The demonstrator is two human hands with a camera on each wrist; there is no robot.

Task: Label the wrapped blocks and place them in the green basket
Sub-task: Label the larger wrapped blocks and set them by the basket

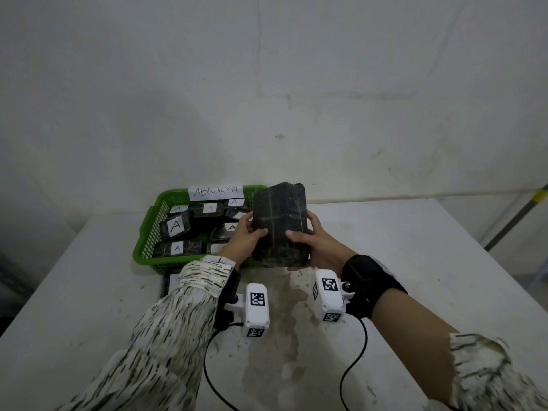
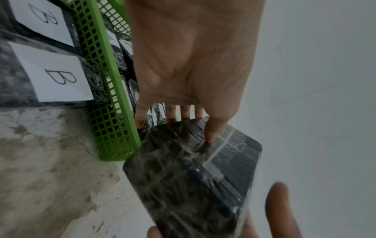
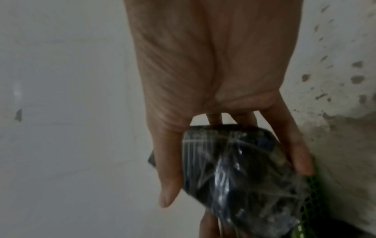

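Observation:
A large dark block wrapped in clear film (image 1: 280, 223) is held up on end above the table, beside the right end of the green basket (image 1: 148, 232). My left hand (image 1: 246, 235) grips its left side with the thumb on the front face. My right hand (image 1: 308, 241) grips its right side and lower edge. No label shows on the block's facing side. The same wrapped block (image 2: 195, 177) fills the left wrist view next to the green basket's wall (image 2: 109, 96). In the right wrist view my fingers (image 3: 293, 145) curl round the block (image 3: 244, 173).
The basket carries a paper sign reading ABNORMAL (image 1: 216, 192) and holds several wrapped blocks with white A labels (image 1: 175, 226). Two blocks with B labels (image 2: 59, 77) lie outside the basket's near wall. The white table (image 1: 415, 262) is stained; a wall stands behind.

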